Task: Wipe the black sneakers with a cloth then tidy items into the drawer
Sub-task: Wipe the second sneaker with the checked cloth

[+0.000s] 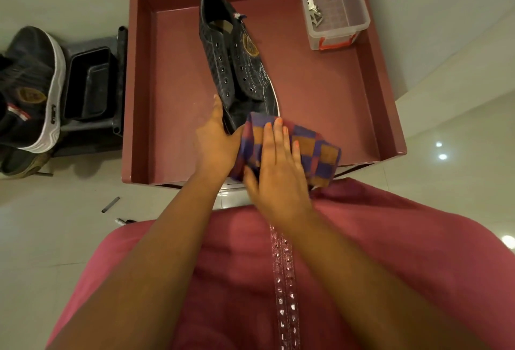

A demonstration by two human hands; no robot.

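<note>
One black sneaker (237, 62) lies in the open maroon drawer (328, 104), toe towards me. My left hand (216, 138) holds the toe end from the left side. My right hand (276, 166) lies flat with straight fingers on a purple and orange checked cloth (320, 154), pressing it over the toe of the shoe. The second black sneaker (30, 88), with a white sole, stands outside the drawer at the far left on the floor.
A clear plastic box (334, 7) with keys inside sits in the drawer's far right corner. A black tray (89, 85) lies on the floor left of the drawer. A marker (110, 204) and a pen (124, 221) lie on the pale tiles near my lap.
</note>
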